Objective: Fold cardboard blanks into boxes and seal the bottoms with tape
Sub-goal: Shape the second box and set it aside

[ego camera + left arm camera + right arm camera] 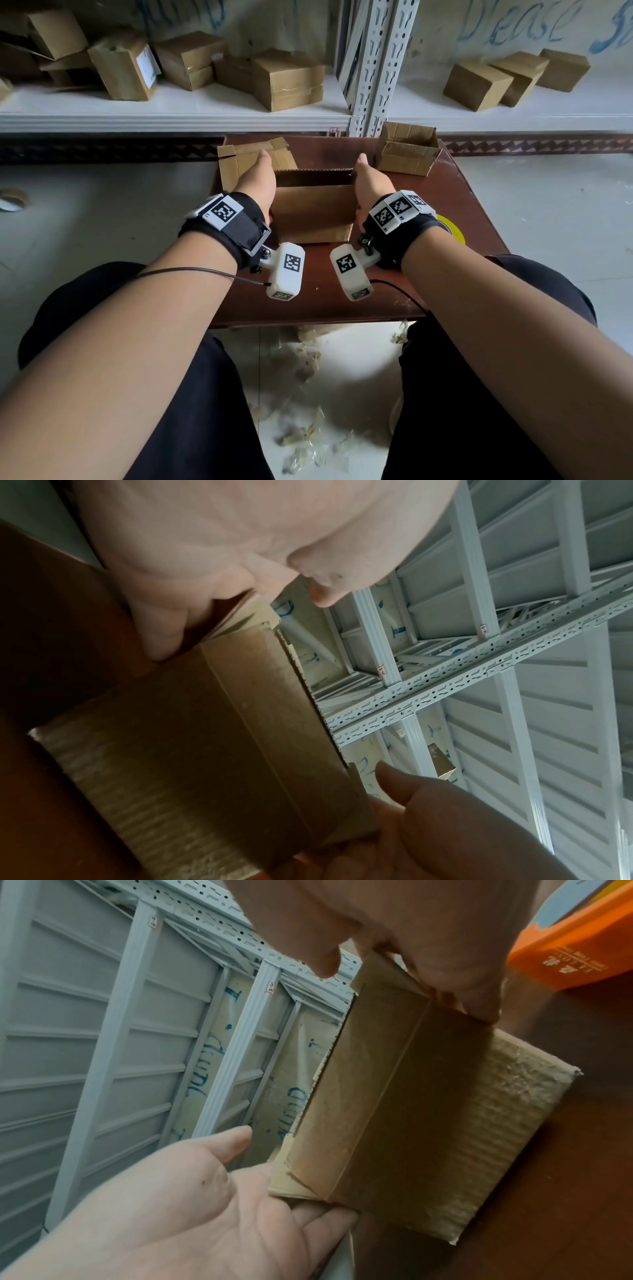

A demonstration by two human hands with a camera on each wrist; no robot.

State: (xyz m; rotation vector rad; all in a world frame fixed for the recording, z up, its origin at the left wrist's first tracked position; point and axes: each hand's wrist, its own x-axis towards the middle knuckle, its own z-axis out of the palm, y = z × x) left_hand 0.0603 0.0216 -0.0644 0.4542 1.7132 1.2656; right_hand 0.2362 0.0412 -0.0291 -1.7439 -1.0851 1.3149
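Flat blank (239, 164): lying at the table's (342, 301) far left, just behind the left hand.
Left hand (258, 181): pressing the box's left end, thumb over the top edge, fingers running down the side wall, gripping it.
Box in hand (313, 212): standing mid-table between both hands, opened into a sleeve.
Right hand (371, 180): mirroring it, gripping the right end.
Technique: probably squaring it; keeping pressure equal, corners true, before folding flaps.
Tape roll (452, 228): waiting just beside the right wrist.
Open box (407, 150): sitting far right.
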